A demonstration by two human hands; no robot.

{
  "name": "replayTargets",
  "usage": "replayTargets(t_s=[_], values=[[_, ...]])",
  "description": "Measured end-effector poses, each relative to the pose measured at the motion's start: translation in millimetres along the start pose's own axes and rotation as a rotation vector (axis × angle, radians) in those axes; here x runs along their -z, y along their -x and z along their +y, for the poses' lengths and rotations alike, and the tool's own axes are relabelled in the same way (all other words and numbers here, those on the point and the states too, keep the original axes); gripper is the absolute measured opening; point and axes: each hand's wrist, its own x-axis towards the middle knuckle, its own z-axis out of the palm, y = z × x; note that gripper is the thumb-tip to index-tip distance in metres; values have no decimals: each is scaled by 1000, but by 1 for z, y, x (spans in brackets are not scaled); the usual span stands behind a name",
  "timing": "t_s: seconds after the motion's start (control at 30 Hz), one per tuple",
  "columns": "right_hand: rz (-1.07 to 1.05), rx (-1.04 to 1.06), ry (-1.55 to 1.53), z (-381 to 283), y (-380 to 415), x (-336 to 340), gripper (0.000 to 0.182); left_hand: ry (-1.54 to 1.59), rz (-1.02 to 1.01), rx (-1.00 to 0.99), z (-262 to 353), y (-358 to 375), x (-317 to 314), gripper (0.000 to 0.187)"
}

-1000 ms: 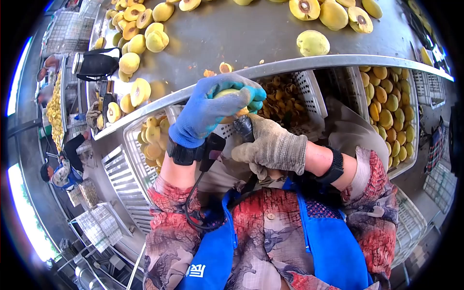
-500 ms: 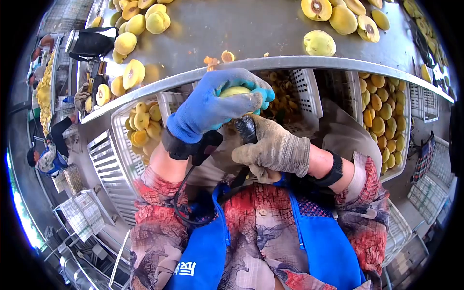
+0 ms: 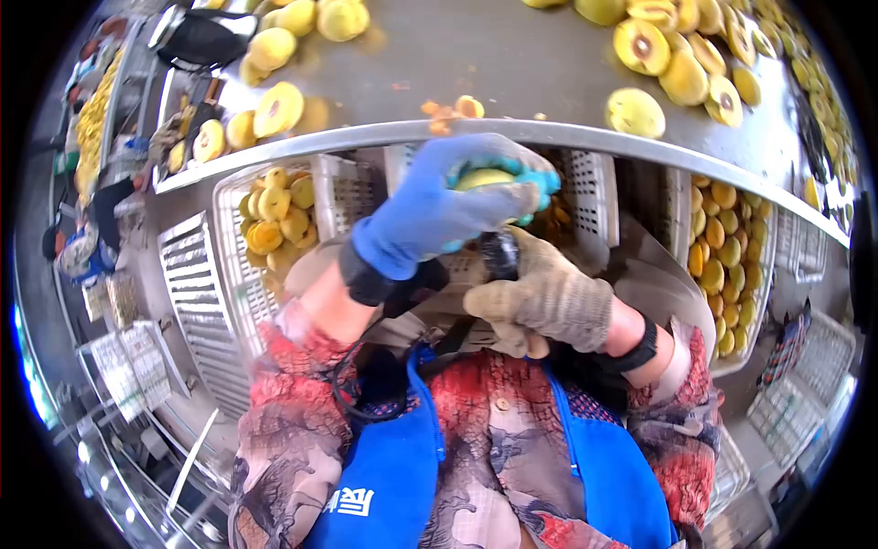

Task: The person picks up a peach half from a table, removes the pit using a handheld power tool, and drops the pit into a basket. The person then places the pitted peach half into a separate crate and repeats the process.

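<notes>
The left hand, in a blue glove, is closing its grip around a yellow peach just below the steel table edge, while the right hand is clenching a dark-handled pitting tool right under the fruit. Much appears done: halves are filling the crate at 9 o'clock. Whole and cut peaches are waiting at 1 o'clock.

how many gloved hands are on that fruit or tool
2: the left hand in a blue glove grips the yellow fruit; the right hand in a tan glove holds a dark tool beneath it.
</notes>
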Motion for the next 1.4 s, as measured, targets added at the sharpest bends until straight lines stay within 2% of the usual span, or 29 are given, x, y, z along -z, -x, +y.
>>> replayTargets(t_s=[0.03,0.07,0.17,0.3,0.33,0.37,0.43,0.53,0.63,0.67,0.7,0.77,0.9,1.1,1.17,1.3,1.4], values=[[-38,9,-33,1,0,2,28,47,23,-14,-3,1,-1,28],[10,21,-53,1,1,-1,30,115,33,-79,-8,1,-3,26],[207,129,23,6,-5,-8,37,-48,82,-176,-13,-2,-4,22],[40,47,-98,-1,-1,-5,32,-91,104,-102,-9,-1,-6,18],[-8,54,-146,4,-1,-2,31,-256,101,-186,-12,0,-3,18],[-54,60,-197,6,-1,0,30,-256,102,-220,-14,1,-2,19],[-14,63,-137,4,-1,-5,29,-247,97,-287,-17,2,-2,20],[30,17,-87,-3,3,-8,27,-194,11,-173,-13,2,2,22],[-58,-20,-109,3,2,-4,23,-118,-146,-63,-6,-1,7,24],[-51,-35,-135,5,4,-5,22,-112,-198,28,0,-1,8,24],[-74,-30,-152,8,5,-4,22,-134,-189,90,5,0,6,25],[-133,-14,-183,15,4,-1,23,-177,-223,69,7,-1,5,26],[-323,-24,-326,20,10,6,17,-9,-219,66,9,5,-3,27],[-438,-6,-522,23,21,3,16,152,-244,-46,8,9,-11,35],[-481,24,-573,21,24,2,15,215,-185,-41,12,10,-17,38],[-436,102,-410,20,22,7,13,287,-74,-20,20,11,-24,44],[-161,88,-103,-2,31,3,21,262,-33,-53,15,5,-22,50]])
